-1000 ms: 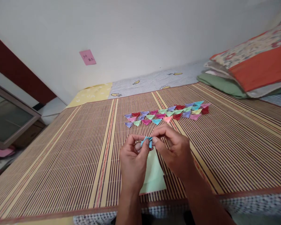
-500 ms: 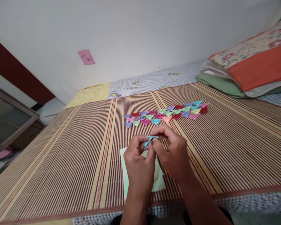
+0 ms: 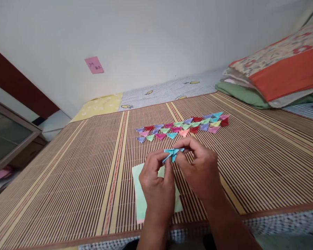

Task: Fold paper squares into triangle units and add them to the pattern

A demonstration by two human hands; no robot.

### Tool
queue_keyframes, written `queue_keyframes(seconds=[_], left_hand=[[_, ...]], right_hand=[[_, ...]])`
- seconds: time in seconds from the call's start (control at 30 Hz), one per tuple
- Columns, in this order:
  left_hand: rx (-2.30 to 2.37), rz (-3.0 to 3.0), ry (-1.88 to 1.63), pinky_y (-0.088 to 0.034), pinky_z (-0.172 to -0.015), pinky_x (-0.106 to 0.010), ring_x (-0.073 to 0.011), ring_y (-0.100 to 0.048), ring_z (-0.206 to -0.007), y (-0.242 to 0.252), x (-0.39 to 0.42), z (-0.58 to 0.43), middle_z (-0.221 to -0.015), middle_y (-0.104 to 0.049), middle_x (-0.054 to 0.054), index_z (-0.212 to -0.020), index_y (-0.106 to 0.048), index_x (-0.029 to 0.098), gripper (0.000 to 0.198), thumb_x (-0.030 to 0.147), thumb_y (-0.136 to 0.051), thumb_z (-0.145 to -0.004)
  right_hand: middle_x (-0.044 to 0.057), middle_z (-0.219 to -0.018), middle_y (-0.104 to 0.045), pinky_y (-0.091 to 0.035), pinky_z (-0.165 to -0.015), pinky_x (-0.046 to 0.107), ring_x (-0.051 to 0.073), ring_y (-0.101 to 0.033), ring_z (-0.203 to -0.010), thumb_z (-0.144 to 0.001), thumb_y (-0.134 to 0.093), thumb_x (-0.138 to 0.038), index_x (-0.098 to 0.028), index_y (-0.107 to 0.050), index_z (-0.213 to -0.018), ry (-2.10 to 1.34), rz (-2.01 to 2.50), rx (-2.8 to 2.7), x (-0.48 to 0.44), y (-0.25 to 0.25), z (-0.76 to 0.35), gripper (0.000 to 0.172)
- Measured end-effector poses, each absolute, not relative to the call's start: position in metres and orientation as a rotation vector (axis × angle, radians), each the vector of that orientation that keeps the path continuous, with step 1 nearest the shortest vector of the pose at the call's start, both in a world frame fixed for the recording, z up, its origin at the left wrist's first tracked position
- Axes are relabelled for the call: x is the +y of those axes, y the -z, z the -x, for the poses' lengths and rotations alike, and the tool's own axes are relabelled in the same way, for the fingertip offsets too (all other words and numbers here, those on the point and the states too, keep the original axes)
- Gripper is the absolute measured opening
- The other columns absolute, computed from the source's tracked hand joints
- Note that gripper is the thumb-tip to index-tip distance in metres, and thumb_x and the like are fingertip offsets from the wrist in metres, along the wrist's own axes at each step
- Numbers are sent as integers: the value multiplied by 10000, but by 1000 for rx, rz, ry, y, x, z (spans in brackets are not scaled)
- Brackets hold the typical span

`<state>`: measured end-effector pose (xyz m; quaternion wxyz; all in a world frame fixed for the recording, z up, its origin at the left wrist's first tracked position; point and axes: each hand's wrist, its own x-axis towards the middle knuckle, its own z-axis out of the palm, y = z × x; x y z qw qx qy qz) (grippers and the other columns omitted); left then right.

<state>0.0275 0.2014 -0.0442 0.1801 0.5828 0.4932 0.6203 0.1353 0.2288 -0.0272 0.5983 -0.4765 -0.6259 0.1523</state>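
A small folded piece of blue paper (image 3: 173,152) is held up between both hands above the striped mat. My left hand (image 3: 156,175) pinches its left side with thumb and fingers. My right hand (image 3: 199,163) grips its right corner between thumb and forefinger. Below my left hand lies a stack of pale green paper sheets (image 3: 141,191), partly covered by that hand, with a pink edge showing underneath. Just beyond my fingers, several folded paper triangles (image 3: 161,136) in pink, purple, green, red, blue and yellow are set out in rows.
The striped bamboo mat (image 3: 75,180) covers the bed. A checked sheet (image 3: 167,89) shows along the wall. Folded bedding (image 3: 284,80) is piled at the far right. A pink note (image 3: 94,65) is on the wall, and a framed glass panel (image 3: 10,132) stands at left.
The blue paper has spread wider between my fingers, and more of it shows. My right hand has shifted slightly right, away from my left hand. The camera view has moved slightly.
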Motion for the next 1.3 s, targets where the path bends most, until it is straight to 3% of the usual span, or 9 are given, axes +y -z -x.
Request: queue_keyframes(seconds=[0.2, 0.5, 0.83, 1.07, 1.3], left_hand=[[1320, -1325, -1666, -571, -702, -254, -144, -705, -757, 42, 201, -27, -853, -741, -2, -953, -724, 228, 55, 269, -703, -924], [1214, -1085, -1651, -579, -673, -213, -133, -715, -707, 39, 207, -26, -752, -749, 0, -891, -739, 188, 122, 265, -799, -817], [1330, -1259, -1669, -542, -732, -275, -160, -668, -781, 49, 211, -21, -825, -694, -12, -874, -704, 201, 36, 188, -716, -843], [1319, -1451, -1714, -510, -724, -279, -158, -648, -830, 47, 211, -22, -931, -677, -11, -849, -679, 223, 119, 107, -656, -863], [1394, -1626, -1635, -477, -684, -273, -142, -597, -729, 47, 210, -22, -796, -637, 22, -853, -663, 230, 176, 57, -629, -849]], right_hand=[[2, -770, -676, -500, -668, 301, 172, -626, -716, -789, -572, -73, -212, -644, -825, -433, 1101, -1493, 230, 27, -135, 161], [-8, -823, -699, -503, -697, 279, 154, -634, -741, -777, -624, -70, -197, -671, -859, -627, 1100, -1475, 230, 28, -135, 158], [28, -825, -681, -488, -692, 279, 161, -639, -749, -822, -528, -58, -165, -652, -880, -422, 1094, -1512, 227, 31, -123, 174], [39, -791, -643, -442, -690, 325, 190, -594, -740, -894, -528, -108, -170, -626, -841, -253, 1136, -1564, 230, 38, -125, 127], [51, -798, -644, -466, -695, 332, 203, -612, -744, -923, -534, -102, -159, -629, -868, -125, 1085, -1617, 234, 39, -129, 124]])
